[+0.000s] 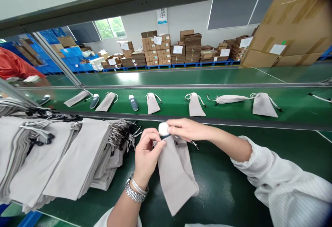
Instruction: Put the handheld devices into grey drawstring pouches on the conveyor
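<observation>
My left hand (147, 151) pinches the mouth of a light grey drawstring pouch (172, 175), which hangs down over the green work surface. A small device with a rounded white end (163, 129) and a dark blue body sticks out of the pouch's mouth; its lower part is hidden inside. The fingers of my right hand (188, 129) are closed against the right side of that white end. Another pouch layer shows behind the held one, with cord ends by my right wrist.
Thick stacks of grey pouches (77, 158) with black-tipped cords lie left. Beyond a dark rail (233, 124), a green conveyor belt (171, 99) carries filled pouches (196, 105) and loose blue-and-white devices (133, 102). A metal post (57, 59) rises at left. A person's red sleeve (18, 64) shows far left.
</observation>
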`<action>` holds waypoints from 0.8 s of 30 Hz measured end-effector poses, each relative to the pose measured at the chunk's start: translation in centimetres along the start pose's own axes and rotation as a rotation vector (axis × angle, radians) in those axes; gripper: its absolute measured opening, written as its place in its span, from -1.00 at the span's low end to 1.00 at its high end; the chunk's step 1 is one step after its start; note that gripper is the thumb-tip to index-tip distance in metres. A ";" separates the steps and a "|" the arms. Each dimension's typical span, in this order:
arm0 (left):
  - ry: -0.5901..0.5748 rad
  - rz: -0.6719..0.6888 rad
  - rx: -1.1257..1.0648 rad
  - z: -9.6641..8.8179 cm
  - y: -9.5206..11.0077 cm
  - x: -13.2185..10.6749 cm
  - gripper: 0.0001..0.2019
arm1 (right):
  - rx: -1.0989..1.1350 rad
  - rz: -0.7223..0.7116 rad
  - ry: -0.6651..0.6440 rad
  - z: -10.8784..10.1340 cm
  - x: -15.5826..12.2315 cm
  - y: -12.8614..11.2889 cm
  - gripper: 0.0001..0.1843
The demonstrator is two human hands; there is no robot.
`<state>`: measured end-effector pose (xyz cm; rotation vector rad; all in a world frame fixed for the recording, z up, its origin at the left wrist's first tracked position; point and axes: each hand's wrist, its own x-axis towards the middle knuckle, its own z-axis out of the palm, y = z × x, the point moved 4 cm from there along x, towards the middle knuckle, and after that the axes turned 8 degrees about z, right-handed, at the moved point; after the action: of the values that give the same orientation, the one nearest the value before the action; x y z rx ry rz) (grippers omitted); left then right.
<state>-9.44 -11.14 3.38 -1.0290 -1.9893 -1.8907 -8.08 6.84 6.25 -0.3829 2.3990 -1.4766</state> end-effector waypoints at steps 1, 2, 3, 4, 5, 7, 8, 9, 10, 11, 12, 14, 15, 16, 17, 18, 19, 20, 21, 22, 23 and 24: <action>0.045 0.000 -0.001 -0.2 0.2 0.1 -0.88 | -0.040 0.013 -0.094 0.4 -0.3 -0.2 -0.63; 0.080 -0.013 -0.005 -0.4 0.2 0.1 -0.88 | -0.067 0.022 -0.181 0.8 -0.5 -0.4 -0.60; 0.103 -0.039 -0.013 -0.5 0.2 0.1 -0.88 | -0.075 0.029 -0.253 1.2 -0.7 -0.6 -0.61; 0.114 -0.073 -0.026 -0.5 0.2 0.1 -0.88 | -0.066 0.034 -0.310 1.5 -0.9 -0.7 -0.64; 0.111 -0.112 -0.041 -0.5 0.1 0.1 -0.88 | -0.049 0.041 -0.353 1.7 -1.0 -0.7 -0.68; 0.079 -0.183 -0.062 -0.4 0.0 0.1 -0.86 | -0.012 0.060 -0.395 1.9 -1.0 -0.6 -0.73; 0.054 -0.206 -0.065 -0.4 0.0 0.2 -0.84 | -0.002 0.067 -0.401 1.9 -0.9 -0.4 -0.73; 0.020 -0.221 -0.063 -0.5 0.1 0.2 -0.83 | 0.000 0.070 -0.399 1.9 -0.8 -0.2 -0.72; -0.032 -0.233 -0.064 -0.6 0.1 0.3 -0.82 | -0.002 0.070 -0.395 1.8 -0.7 0.0 -0.70; -0.104 -0.248 -0.067 -0.8 0.2 0.4 -0.81 | -0.001 0.064 -0.387 1.6 -0.6 0.2 -0.68; -0.207 -0.268 -0.075 -1.0 0.2 0.3 -0.78 | 0.003 0.056 -0.377 1.5 -0.5 0.4 -0.67; -0.450 -0.312 -0.099 -1.3 0.2 0.0 -0.74 | -0.001 0.036 -0.355 1.2 -0.3 0.6 -0.64; -0.551 -0.336 -0.115 -1.4 0.1 -0.3 -0.73 | -0.014 0.021 -0.343 1.2 -0.3 0.5 -0.64; -0.620 -0.361 -0.138 -1.5 0.1 -0.6 -0.71 | -0.027 0.003 -0.335 1.2 -0.3 0.4 -0.64; -0.646 -0.379 -0.169 -1.6 0.1 -0.9 -0.69 | -0.036 -0.015 -0.335 1.3 -0.4 0.2 -0.64; -0.631 -0.391 -0.210 -1.7 0.1 -1.0 -0.68 | -0.033 -0.029 -0.343 1.4 -0.5 -0.1 -0.63; -0.590 -0.393 -0.257 -1.6 0.1 -1.0 -0.67 | -0.021 -0.038 -0.349 1.6 -0.6 -0.4 -0.61; -0.529 -0.371 -0.288 -1.5 0.2 -1.0 -0.67 | -0.008 -0.038 -0.344 1.7 -0.8 -0.6 -0.58; -0.447 -0.338 -0.297 -1.4 0.2 -0.8 -0.67 | -0.003 -0.033 -0.325 1.8 -0.9 -0.8 -0.56; -0.372 -0.312 -0.303 -1.2 0.4 -0.6 -0.67 | -0.011 -0.027 -0.296 1.9 -1.0 -1.0 -0.54; -0.288 -0.286 -0.306 -1.1 0.5 -0.3 -0.67 | -0.027 -0.021 -0.262 2.0 -1.1 -1.2 -0.53; -0.188 -0.247 -0.282 -0.9 0.8 0.0 -0.68 | -0.043 -0.015 -0.224 2.2 -1.2 -1.2 -0.52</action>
<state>-9.26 -12.09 4.11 -1.1096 -2.0747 -2.3389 -6.04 4.94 6.55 -0.5468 2.2578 -1.3140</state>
